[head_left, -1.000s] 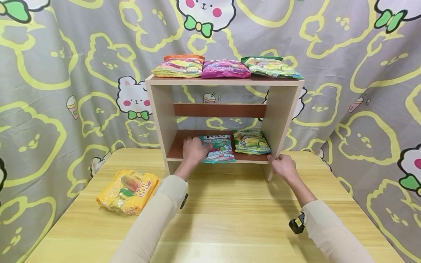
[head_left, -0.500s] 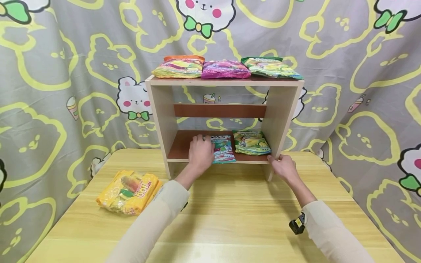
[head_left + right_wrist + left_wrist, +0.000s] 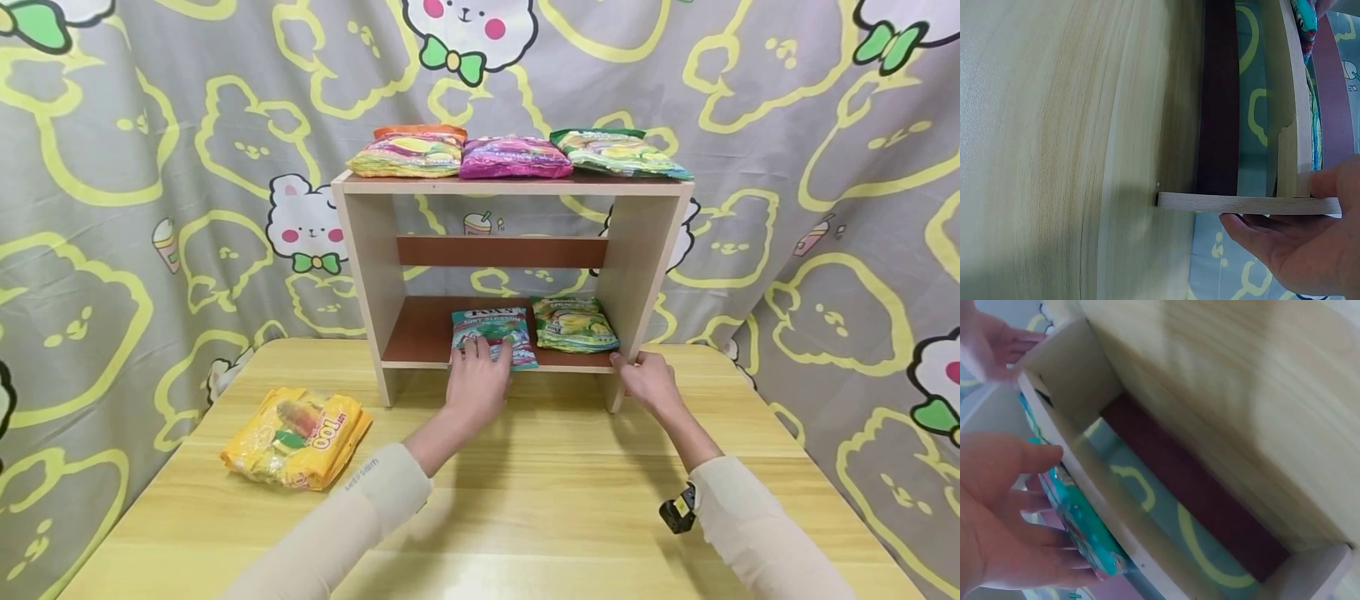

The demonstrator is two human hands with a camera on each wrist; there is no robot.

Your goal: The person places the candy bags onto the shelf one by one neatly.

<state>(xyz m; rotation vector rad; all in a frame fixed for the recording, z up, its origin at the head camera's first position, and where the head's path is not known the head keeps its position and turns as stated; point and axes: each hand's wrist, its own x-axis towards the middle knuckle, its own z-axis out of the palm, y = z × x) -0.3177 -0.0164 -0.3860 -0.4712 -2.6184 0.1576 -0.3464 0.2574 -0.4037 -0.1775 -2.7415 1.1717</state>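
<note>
A teal bag of Fox's candy (image 3: pixel 489 320) lies on the lower board of a small wooden shelf (image 3: pixel 517 188), its front edge reaching the board's edge. My left hand (image 3: pixel 478 385) rests on the front of this bag. In the left wrist view the left fingers (image 3: pixel 1054 557) stretch over the bag's face, with the thumb beside the board edge. My right hand (image 3: pixel 649 380) grips the shelf's right side panel (image 3: pixel 1241 204) low down, thumb inside and fingers outside. Right of the teal bag, a green-yellow candy bag (image 3: pixel 576 325) lies on the same board.
On the shelf top sit an orange-yellow bag (image 3: pixel 411 153), a purple bag (image 3: pixel 514 158) and a green bag (image 3: pixel 618 153). A yellow candy bag (image 3: pixel 296 440) lies on the wooden table (image 3: pixel 525 517) at the left. Behind hangs a patterned grey curtain (image 3: pixel 225 167).
My left hand has moved from the teal bag's left side to its front, uncovering its printed top. The bag looks hardly moved. My right hand stays on the side panel.
</note>
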